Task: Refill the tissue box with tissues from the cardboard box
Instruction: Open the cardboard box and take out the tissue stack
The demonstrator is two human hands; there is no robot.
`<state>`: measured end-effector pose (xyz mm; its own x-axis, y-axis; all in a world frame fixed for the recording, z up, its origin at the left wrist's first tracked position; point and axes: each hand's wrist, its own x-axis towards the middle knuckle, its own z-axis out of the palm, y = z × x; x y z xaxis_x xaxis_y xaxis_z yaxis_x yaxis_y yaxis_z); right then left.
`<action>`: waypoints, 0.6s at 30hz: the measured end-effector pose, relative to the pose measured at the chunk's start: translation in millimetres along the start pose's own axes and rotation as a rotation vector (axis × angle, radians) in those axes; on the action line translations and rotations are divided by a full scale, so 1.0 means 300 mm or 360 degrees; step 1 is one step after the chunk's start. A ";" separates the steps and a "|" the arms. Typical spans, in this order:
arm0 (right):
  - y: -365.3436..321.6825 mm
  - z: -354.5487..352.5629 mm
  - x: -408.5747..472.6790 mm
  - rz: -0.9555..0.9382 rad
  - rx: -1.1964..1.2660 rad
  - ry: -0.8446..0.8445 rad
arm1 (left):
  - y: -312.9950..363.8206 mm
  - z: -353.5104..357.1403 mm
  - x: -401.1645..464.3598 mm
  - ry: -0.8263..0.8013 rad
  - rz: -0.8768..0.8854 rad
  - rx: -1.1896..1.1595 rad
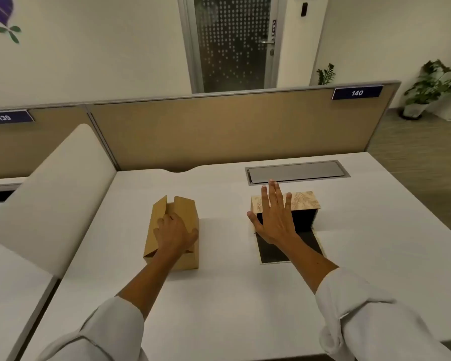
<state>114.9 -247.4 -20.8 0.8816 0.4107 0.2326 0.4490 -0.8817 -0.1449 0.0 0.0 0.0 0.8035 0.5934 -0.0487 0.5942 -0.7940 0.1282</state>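
Note:
A brown cardboard box (185, 212) stands on the white desk left of centre, its top flaps up. My left hand (173, 234) reaches into its open top, fingers curled inside; what they touch is hidden. To the right sits the tissue box (303, 201), tan with a leaf pattern. Its near side is open onto a dark interior, and a dark flap (274, 252) lies flat on the desk in front. My right hand (274, 217) hovers over that opening, fingers spread, holding nothing. No tissues are visible.
A white desk (232, 295) carries both boxes. A grey cable hatch (297, 171) sits behind the tissue box. A tan partition (219, 131) closes the far edge, and a white curved divider (52, 199) stands to the left.

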 end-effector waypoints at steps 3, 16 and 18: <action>-0.030 0.003 0.004 0.0057 0.0102 0.0026 | -0.008 0.016 -0.008 -0.0183 -0.0160 -0.0142; -0.319 0.064 0.076 -0.0422 0.0535 -0.0226 | -0.033 0.012 -0.011 -0.0162 0.0010 -0.1015; -0.368 0.078 0.085 -0.0590 0.0530 -0.0255 | -0.030 0.018 -0.021 -0.0121 0.0205 -0.1121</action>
<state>91.2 -134.1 -21.3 0.6542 0.7346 0.1799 0.7341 -0.5596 -0.3847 -10.3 2.7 -6.1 0.8812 0.4695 -0.0556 0.3497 -0.5680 0.7450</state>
